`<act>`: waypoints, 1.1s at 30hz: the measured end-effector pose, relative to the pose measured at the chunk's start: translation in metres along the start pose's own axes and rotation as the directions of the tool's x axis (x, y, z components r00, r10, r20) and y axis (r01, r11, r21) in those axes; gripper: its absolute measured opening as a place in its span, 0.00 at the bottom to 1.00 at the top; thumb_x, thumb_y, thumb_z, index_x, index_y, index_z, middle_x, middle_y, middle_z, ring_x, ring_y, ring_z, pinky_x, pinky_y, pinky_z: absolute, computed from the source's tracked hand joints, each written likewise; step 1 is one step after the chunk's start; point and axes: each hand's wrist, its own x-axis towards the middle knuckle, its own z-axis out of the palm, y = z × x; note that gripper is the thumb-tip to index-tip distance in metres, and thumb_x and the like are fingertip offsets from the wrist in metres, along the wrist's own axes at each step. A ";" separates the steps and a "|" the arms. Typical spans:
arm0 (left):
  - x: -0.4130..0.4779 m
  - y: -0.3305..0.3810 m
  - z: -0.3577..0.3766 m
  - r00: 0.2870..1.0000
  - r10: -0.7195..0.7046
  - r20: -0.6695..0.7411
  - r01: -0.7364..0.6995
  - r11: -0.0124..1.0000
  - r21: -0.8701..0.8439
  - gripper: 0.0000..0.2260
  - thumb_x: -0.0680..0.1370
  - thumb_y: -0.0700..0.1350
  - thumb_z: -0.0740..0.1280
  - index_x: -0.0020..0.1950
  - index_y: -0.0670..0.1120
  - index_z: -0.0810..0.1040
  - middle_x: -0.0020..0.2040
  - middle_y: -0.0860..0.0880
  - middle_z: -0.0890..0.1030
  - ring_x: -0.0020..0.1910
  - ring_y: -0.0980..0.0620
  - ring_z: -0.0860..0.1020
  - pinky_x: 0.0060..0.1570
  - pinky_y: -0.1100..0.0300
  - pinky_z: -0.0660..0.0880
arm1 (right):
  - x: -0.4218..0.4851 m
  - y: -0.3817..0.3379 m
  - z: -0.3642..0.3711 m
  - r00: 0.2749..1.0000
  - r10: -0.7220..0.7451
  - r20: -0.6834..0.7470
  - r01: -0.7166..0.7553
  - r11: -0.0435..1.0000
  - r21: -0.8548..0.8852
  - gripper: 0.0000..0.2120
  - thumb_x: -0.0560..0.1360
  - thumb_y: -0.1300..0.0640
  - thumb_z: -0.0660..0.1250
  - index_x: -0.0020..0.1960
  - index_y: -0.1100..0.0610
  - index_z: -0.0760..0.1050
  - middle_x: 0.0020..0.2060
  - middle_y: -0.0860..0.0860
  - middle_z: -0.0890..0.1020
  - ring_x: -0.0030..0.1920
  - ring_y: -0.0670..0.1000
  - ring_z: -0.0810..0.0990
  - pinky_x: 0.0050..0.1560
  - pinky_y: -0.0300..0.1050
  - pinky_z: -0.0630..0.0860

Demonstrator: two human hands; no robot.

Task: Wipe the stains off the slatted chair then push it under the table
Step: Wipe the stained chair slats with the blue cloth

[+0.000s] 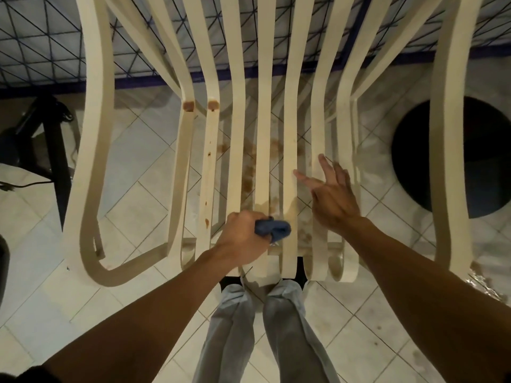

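- Slatted chair (290, 134): cream, seen from above; front edge of the seat just beside the person's legs
- Table (41, 51): grid-patterned top, visible through the back slats
- Right hand (331, 194): fingers spread over the seat's right-of-centre slats; contact cannot be told
- Left hand (243, 239): fist curled round the cloth, near the seat's front edge
- Cloth (276, 229): blue, bunched on the central slats
- Stains (206, 221): brown spots along a left-of-centre slat
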 end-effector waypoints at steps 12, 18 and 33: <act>0.037 0.012 0.036 0.937 0.343 0.063 -0.343 0.870 0.353 0.13 0.72 0.38 0.65 0.54 0.48 0.81 0.48 0.50 0.80 0.45 0.50 0.70 0.48 0.60 0.66 | -0.001 0.008 -0.009 0.998 -0.055 0.014 0.056 0.996 -0.066 0.34 0.78 0.64 0.60 0.76 0.35 0.57 0.78 0.57 0.49 0.75 0.64 0.50 0.74 0.59 0.54; 0.014 0.016 0.030 0.940 0.334 0.073 -0.340 0.897 0.283 0.12 0.73 0.36 0.66 0.55 0.42 0.82 0.50 0.45 0.80 0.48 0.47 0.71 0.47 0.65 0.60 | 0.001 0.002 -0.015 0.999 -0.040 0.018 0.041 0.999 -0.022 0.23 0.83 0.52 0.54 0.76 0.37 0.60 0.78 0.58 0.51 0.73 0.64 0.50 0.73 0.62 0.56; 0.015 -0.015 -0.044 0.947 -0.063 -0.315 0.063 0.998 -0.010 0.05 0.75 0.34 0.68 0.49 0.40 0.81 0.37 0.50 0.80 0.41 0.51 0.77 0.39 0.68 0.74 | 0.025 -0.032 -0.047 0.991 -0.084 0.102 0.066 0.984 0.168 0.17 0.80 0.51 0.58 0.68 0.46 0.71 0.70 0.53 0.68 0.73 0.56 0.59 0.74 0.55 0.58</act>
